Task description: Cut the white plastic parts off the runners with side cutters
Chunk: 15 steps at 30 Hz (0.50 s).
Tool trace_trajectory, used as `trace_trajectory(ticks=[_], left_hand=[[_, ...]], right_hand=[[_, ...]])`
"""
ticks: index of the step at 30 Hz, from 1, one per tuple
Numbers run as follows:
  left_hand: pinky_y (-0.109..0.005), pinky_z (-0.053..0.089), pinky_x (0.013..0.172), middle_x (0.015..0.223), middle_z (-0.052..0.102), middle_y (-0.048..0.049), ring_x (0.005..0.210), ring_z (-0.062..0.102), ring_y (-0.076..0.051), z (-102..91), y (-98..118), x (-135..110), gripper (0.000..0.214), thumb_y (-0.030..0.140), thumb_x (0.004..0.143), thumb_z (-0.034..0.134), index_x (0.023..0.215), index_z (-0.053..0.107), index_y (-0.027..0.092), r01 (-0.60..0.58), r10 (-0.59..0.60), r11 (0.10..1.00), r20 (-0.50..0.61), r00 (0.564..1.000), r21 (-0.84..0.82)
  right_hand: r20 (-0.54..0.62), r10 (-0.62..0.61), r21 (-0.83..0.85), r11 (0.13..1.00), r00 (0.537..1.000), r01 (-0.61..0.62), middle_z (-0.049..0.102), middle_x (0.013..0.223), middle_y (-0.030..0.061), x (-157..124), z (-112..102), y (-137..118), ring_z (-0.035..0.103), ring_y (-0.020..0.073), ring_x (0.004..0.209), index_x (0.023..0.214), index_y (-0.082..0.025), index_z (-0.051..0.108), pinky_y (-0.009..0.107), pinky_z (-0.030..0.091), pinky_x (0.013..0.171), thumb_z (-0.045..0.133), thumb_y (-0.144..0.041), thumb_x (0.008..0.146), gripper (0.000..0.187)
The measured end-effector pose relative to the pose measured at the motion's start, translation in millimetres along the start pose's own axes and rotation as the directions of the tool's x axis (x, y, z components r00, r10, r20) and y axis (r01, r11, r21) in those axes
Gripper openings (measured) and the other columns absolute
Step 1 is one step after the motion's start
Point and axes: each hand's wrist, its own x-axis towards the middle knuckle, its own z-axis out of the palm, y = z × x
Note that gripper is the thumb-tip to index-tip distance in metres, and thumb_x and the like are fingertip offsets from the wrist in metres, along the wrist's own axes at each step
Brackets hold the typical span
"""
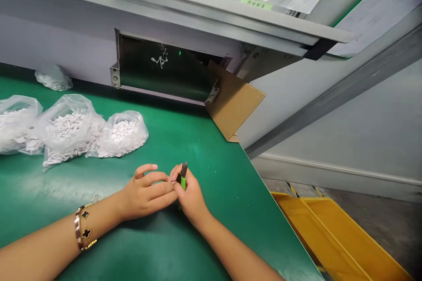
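My right hand (190, 195) is closed round small green-handled nippers (183, 178), their dark metal jaws pointing up and away from me. Beside it my left hand (148, 191) has its thumb hidden and its fingers bent, the fingertips meeting those of the right hand. Whatever may be pinched between the fingertips is too small and covered to make out. Both hands are just over the green tabletop (198, 140). To their upper left stand clear plastic bags of small white plastic parts: one of round pieces (123, 134) and one of longer pieces (69, 127).
Another bag of white parts (16, 125) stands at the far left, and a smaller one (54, 79) behind. White branched pieces (161, 59) lie on a dark chute (165, 74) in the back wall. Cardboard (234, 101) leans beside it. A yellow bin (329, 232) stands past the table's right edge.
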Motion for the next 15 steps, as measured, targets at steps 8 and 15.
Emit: trace_trajectory(ticks=[8, 15], left_hand=[[-0.030, 0.023, 0.102, 0.082, 0.067, 0.0036, 0.088, 0.055, -0.011, 0.8, 2, -2, 0.011, 0.016, 0.082, 0.053, 0.088, 0.060, 0.022, 0.033, -0.023, 0.996, 0.127, 0.992, -0.083], [-0.034, 0.024, 0.098, 0.082, 0.066, 0.0031, 0.082, 0.054, -0.011, 3.7, -2, -1, 0.008, 0.020, 0.086, 0.053, 0.091, 0.059, 0.022, 0.191, -0.145, 0.968, 0.256, 0.956, -0.165]], right_hand=[[0.025, -0.007, -0.247, 0.969, 1.000, 0.013, 0.044, 0.061, -0.0047, 2, -6, -5, 0.040, 0.0092, 0.055, 0.065, -0.021, 0.037, 0.022, 0.033, 0.054, 0.043, -0.017, 0.067, 0.008], [0.183, 0.076, -0.431, 0.902, 0.980, 0.010, 0.040, 0.058, -0.0066, 8, -13, -5, 0.033, 0.0083, 0.054, 0.065, -0.021, 0.032, 0.020, 0.026, 0.051, 0.045, -0.017, 0.063, 0.014]])
